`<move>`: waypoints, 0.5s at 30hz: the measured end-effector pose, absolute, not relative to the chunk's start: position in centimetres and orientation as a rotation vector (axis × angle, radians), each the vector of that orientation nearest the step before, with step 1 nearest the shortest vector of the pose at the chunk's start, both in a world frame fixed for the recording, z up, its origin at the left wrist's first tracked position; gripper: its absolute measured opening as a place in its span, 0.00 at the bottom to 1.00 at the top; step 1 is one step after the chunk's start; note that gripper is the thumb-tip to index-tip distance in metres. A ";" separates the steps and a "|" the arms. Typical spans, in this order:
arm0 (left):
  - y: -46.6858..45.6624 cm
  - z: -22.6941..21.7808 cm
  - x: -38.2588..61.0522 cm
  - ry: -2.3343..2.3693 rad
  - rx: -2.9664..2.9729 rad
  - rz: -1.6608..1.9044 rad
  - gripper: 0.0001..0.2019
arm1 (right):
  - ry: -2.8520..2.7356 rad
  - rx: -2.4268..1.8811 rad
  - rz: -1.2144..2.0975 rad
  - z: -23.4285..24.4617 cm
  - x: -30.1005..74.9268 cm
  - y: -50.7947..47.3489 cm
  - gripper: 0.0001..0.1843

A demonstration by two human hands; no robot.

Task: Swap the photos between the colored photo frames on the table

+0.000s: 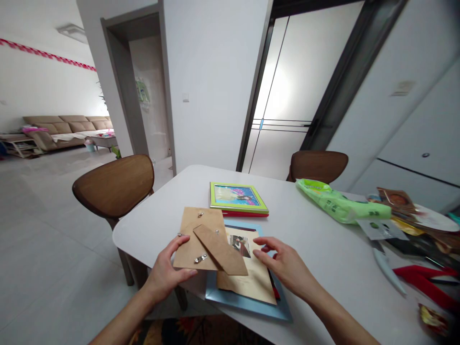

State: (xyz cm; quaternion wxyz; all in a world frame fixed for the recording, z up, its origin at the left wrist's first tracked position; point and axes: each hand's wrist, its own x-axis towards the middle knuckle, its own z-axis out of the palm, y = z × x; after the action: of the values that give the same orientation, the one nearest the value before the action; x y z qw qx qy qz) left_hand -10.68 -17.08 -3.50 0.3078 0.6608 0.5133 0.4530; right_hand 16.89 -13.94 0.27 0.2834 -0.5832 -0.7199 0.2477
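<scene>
My left hand (166, 268) grips the left edge of a brown picture frame backing board (187, 235), its thumb along the near side. Metal clips and a slanted easel stand leg (223, 254) show on the board's face. The board is raised a little and covers the left part of a cream sheet (247, 282) bearing a small photo (240, 245). That sheet lies on a light blue frame (251, 306) at the table's near edge. Just right of the photo hovers my right hand (282, 263), fingers bent and apart, nothing seen between them.
Beyond the board, a green-bordered framed picture (239, 197) lies on something red. A green plastic bag (338, 203) is at the table's far right. Nearer on that side are a red-handled tool (424, 278) and assorted clutter. Brown chairs (118, 184) stand at the table's edges.
</scene>
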 end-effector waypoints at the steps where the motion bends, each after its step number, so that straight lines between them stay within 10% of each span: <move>1: -17.2 -3.8 -11.8 1.394 1.729 1.193 0.30 | -1.979 -1.571 0.636 -0.4 17.2 -14.3 0.20; 8: -17.7 -5.4 -17.6 1.635 1.791 1.057 0.28 | -2.408 -1.574 0.541 -2.6 17.8 -16.2 0.38; 15: -17.1 -5.4 -21.7 1.737 2.135 0.687 0.27 | -2.548 -1.444 0.434 -2.7 18.0 -16.4 0.27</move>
State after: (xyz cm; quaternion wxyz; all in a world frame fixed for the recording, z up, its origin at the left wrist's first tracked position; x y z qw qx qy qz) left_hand -21.73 -17.08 -5.44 0.1518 0.7440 0.6051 0.2392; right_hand 17.97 -16.40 -2.68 0.0905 -0.4857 -0.8571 0.1461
